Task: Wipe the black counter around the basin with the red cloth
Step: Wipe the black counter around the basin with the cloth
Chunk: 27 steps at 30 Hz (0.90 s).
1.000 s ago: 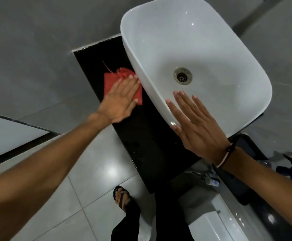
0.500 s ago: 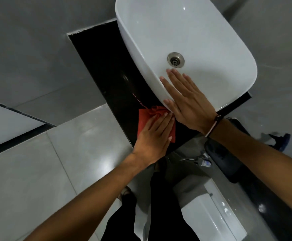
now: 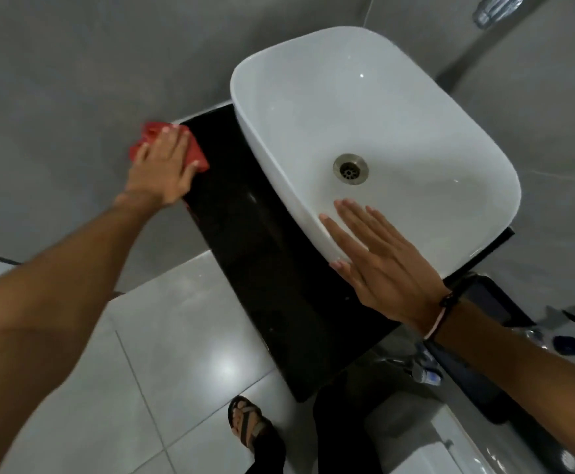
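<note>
My left hand (image 3: 163,172) lies flat, fingers spread, pressing a crumpled red cloth (image 3: 153,135) onto the far left corner of the glossy black stone counter (image 3: 265,268), right where the counter meets the grey wall (image 3: 74,80). The cloth shows beyond my fingertips and along the side of my palm, part of it hanging past the counter's edge; the hand pins it down and does not close around it. My right hand (image 3: 385,265) is open and holds nothing, its palm resting on the near rim of the white oval ceramic basin (image 3: 399,107), fingers reaching down the inner wall toward the round metal drain (image 3: 350,168). A dark band with a pale strap (image 3: 441,309) circles that wrist. The basin sits on the counter, well apart from the cloth, with a bare black strip between them. Below, one foot in a strapped sandal (image 3: 247,425) stands on the pale glossy floor tiles (image 3: 176,336).
</note>
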### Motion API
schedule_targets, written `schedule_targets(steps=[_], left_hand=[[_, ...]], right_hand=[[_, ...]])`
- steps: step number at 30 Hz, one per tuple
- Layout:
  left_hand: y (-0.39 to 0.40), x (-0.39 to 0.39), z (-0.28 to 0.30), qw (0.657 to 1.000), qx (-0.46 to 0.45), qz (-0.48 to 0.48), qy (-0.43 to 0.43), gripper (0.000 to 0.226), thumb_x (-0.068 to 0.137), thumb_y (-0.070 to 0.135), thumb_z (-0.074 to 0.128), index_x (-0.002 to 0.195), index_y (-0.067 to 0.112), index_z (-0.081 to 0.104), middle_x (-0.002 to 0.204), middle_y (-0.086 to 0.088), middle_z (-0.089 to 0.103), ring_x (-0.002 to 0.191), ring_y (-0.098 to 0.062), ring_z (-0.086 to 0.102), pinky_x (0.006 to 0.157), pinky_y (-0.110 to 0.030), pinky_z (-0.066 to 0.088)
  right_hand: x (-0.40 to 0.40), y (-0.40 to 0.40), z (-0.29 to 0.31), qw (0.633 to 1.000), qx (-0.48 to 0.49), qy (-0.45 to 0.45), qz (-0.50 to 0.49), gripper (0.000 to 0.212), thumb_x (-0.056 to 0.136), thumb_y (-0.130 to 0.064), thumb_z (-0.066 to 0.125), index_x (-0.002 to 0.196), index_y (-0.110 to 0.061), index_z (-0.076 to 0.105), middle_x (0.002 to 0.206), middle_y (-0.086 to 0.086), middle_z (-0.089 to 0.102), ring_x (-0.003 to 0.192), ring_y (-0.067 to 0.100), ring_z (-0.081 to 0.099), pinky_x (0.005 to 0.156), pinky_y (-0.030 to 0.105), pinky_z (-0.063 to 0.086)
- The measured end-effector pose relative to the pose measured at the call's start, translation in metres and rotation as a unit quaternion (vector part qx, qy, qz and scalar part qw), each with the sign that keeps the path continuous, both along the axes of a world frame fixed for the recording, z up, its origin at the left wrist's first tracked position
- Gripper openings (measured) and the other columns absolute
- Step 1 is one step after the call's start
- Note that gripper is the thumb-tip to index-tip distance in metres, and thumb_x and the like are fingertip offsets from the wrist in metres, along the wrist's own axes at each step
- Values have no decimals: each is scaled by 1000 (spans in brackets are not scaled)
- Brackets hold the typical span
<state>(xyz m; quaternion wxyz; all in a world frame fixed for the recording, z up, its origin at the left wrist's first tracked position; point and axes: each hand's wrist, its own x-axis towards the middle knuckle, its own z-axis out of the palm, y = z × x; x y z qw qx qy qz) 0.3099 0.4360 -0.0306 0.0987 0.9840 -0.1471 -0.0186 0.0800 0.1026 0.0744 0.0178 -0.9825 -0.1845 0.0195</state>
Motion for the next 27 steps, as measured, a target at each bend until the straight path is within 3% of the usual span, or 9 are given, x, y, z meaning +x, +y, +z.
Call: schedule_targets(steps=[3,7,14,17,21,24,27], left_hand=[[7,25,-11,1000,-19,8,-19,64,103,34,45,158,11,24,168,-18,19,155,-36,16,122,-56,17],[-13,2,-23,994,-88,67,-16,63,103,36,38,157,5,25,167,-22,16,155,-41,10,126,-50,8],[-75,-177,-30,977,-208,40,-30,58,103,27,42,156,7,28,167,-16,21,156,-32,10,128,-52,12],[-105,-276,-34,984,-178,9,6,60,103,31,39,158,12,24,168,-11,20,158,-27,9,126,-57,17],[-139,-367,-32,993,-92,-66,9,62,101,42,34,156,15,26,165,-10,26,154,-28,22,123,-55,19],[-149,-382,-27,994,-57,-95,0,64,100,44,40,155,14,29,163,-9,31,151,-27,26,122,-50,20],[-135,-353,-24,995,-42,-94,11,64,103,49,24,158,17,23,167,-7,21,155,-25,21,125,-48,13]], right_hand=[[4,-1,-1,1000,7,8,-4,68,107,-51,11,159,-13,31,165,19,34,156,33,28,128,49,27],[3,-1,-2,1000,11,3,-6,67,107,-51,13,159,-13,30,165,20,33,156,33,27,129,49,26],[2,0,-4,1000,17,-8,-9,62,107,-47,24,159,-13,30,166,21,30,157,34,24,130,47,21],[0,1,-6,999,28,-15,-4,63,107,-47,24,158,-10,33,165,22,32,157,35,24,129,49,23],[-1,3,-6,999,40,-25,-1,66,107,-49,21,157,-7,35,164,23,33,156,36,26,128,51,27],[-1,2,-4,999,37,-29,-3,67,107,-50,21,157,-8,34,165,23,32,156,35,25,128,51,27],[-2,2,-4,999,31,-31,0,65,107,-49,25,157,-8,34,165,23,31,157,35,24,128,51,26]])
